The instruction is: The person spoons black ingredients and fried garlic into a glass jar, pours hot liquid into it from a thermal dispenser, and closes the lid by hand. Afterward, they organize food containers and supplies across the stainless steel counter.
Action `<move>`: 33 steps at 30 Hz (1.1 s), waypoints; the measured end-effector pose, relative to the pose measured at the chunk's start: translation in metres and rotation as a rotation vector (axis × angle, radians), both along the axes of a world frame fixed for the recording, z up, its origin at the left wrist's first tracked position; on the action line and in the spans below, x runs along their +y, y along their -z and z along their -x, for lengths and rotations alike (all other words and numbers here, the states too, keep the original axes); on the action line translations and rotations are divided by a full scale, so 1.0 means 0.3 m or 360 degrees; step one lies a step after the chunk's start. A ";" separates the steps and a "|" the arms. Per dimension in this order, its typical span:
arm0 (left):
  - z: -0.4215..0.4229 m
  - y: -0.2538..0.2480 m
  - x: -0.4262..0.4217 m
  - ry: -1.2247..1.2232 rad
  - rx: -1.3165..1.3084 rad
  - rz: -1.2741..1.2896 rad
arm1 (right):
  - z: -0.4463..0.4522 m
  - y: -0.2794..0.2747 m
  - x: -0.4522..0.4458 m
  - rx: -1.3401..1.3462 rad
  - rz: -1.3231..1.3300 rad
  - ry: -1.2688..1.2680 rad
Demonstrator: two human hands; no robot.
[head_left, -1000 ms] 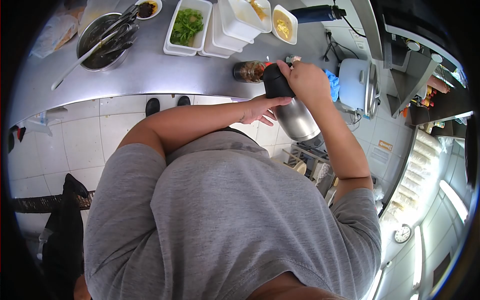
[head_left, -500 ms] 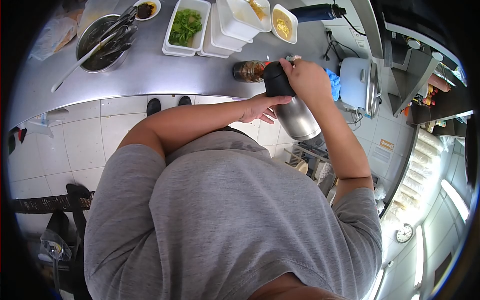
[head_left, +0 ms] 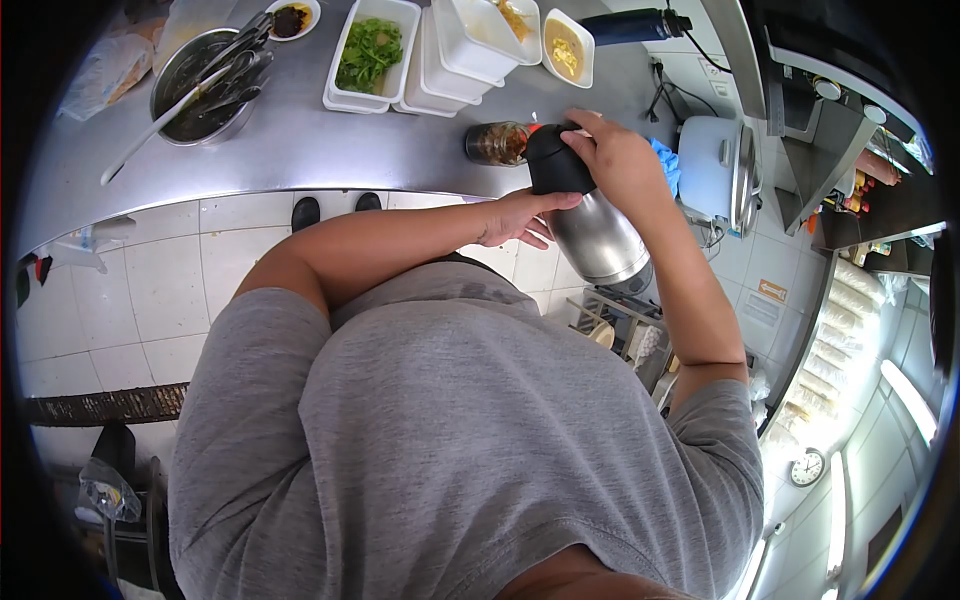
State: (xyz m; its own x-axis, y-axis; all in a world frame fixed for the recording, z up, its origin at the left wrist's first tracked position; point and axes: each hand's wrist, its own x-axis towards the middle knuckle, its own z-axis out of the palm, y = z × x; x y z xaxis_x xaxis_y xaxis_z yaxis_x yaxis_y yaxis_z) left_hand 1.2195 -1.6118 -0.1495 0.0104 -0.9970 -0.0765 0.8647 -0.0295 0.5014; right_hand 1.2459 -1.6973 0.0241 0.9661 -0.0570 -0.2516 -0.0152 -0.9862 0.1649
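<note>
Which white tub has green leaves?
The top leftmost tub, left of the taller stack. Only it shows leaves; the rightmost tub holds something yellow.

I take this for a working kitchen, more like a restaurant's than a home's. What tells me is the long metal surface, with a metal bowl of utensils on it, green leaves in a white tub and more tubs stacked beside that. I also see pale floor tiles with a dark grate running across them, and, off to the right, a tiled wall, strip lights and a round clock.
</note>
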 end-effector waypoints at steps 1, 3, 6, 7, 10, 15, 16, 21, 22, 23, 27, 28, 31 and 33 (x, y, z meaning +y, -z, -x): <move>0.002 -0.001 -0.001 -0.0023 0.0018 0.0011 | -0.001 0.000 -0.003 0.0027 0.0009 -0.0011; 0.006 -0.002 -0.004 -0.0071 0.0054 0.0030 | -0.008 -0.005 0.004 0.0021 0.0023 -0.0009; 0.007 -0.002 -0.005 -0.0081 0.0097 0.0069 | -0.016 -0.013 0.014 0.0010 0.0032 -0.0029; 0.006 -0.003 -0.004 -0.0077 0.0104 0.0077 | -0.018 -0.015 0.018 0.0006 0.0034 -0.0040; 0.002 -0.009 0.002 -0.0078 0.0123 0.0092 | -0.024 -0.030 0.044 -0.0005 0.0020 0.0020; 0.003 -0.012 0.005 -0.0114 0.0146 0.0097 | -0.026 -0.024 0.029 0.0001 -0.0003 -0.0097; 0.003 -0.008 0.003 -0.0111 0.0140 0.0103 | -0.026 -0.021 0.024 0.0022 0.0027 -0.0112; 0.000 -0.004 0.003 -0.0103 0.0118 0.0109 | -0.028 -0.036 0.054 0.0004 0.0030 0.0033; -0.002 -0.007 0.005 -0.0106 0.0132 0.0109 | -0.029 -0.036 0.055 0.0015 0.0030 0.0063; -0.002 -0.011 0.007 -0.0109 0.0147 0.0108 | -0.029 -0.038 0.057 0.0017 0.0021 0.0068; 0.001 -0.005 0.006 -0.0112 0.0119 0.0109 | -0.027 -0.044 0.067 0.0027 0.0000 0.0110; 0.004 0.005 -0.001 -0.0098 0.0127 0.0110 | -0.027 -0.045 0.069 0.0031 0.0000 0.0126; 0.005 0.018 -0.009 -0.0087 0.0141 0.0107 | -0.018 -0.047 0.074 -0.0045 -0.0072 0.0096; 0.008 0.019 -0.007 -0.0115 0.0134 0.0098 | -0.009 -0.038 0.061 -0.0097 -0.0126 0.0109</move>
